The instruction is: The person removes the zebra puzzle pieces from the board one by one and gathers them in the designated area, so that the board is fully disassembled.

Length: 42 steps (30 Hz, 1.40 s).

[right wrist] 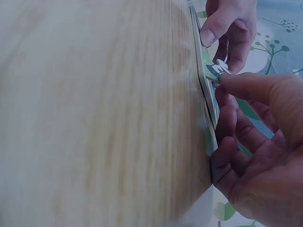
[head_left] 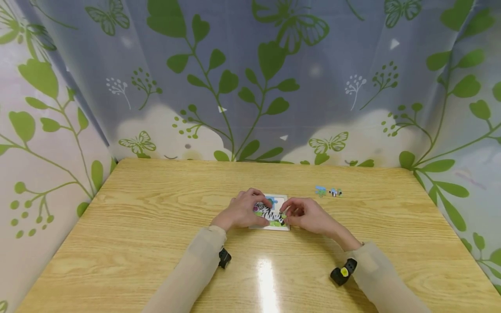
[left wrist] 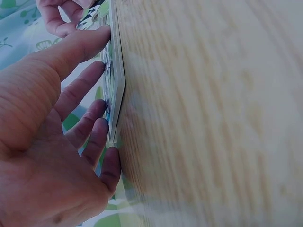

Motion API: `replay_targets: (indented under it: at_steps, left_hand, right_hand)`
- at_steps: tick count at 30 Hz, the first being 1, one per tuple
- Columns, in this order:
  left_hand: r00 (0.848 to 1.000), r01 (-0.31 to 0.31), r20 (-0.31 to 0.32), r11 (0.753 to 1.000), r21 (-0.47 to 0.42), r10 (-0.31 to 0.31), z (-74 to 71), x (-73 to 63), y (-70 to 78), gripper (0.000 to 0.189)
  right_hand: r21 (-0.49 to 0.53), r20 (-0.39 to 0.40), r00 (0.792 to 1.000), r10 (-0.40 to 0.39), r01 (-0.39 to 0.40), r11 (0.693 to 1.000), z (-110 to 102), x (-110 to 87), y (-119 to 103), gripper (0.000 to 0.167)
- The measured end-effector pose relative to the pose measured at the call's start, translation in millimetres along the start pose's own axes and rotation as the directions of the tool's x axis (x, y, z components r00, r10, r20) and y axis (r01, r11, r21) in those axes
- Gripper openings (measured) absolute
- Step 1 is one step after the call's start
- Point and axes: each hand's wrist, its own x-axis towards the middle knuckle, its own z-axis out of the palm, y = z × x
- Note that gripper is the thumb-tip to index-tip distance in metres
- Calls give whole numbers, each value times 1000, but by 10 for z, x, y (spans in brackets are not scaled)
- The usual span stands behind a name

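Note:
A small zebra jigsaw puzzle in a white tray (head_left: 281, 198) lies flat on the table, partly covered by both hands. My left hand (head_left: 243, 211) spreads over its left side. In the left wrist view the thumb (left wrist: 80, 49) and fingertips touch the tray and its pieces. On the right side, my right hand (head_left: 311, 216) pinches a green, black and white puzzle piece (right wrist: 216, 70) between thumb and fingers. That piece is tilted up from the tray at the zebra's hind end. Blue and green pieces show at the tray's top.
Two loose puzzle pieces lie beyond the right hand: a blue and green one (head_left: 320, 191) and a black, white and blue one (head_left: 335, 192). The wooden table (head_left: 156, 204) meets a leaf-patterned curtain (head_left: 242, 87) at the back and sides. Each wrist wears a black strap.

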Motion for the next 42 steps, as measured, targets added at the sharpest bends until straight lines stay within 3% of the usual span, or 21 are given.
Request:
replay_targets:
  at_steps: [13,22,42]
  left_hand:
    - [1000,14,5,1000,13,-14,-4,2,9,40]
    - [1000,2,7,1000,5,-2,-1,-1,20,40]
    - [1000,-1,17,1000,-12,1,-8,-11,2,40]
  right_hand:
    - [109,-29,999,45,-41,993,-94,-80,49,20]
    - [66,-94,994,52,-46,997,-260,-171,118,21]
    - [52,-206,971,118,-110,993,-730,-569,398,27]
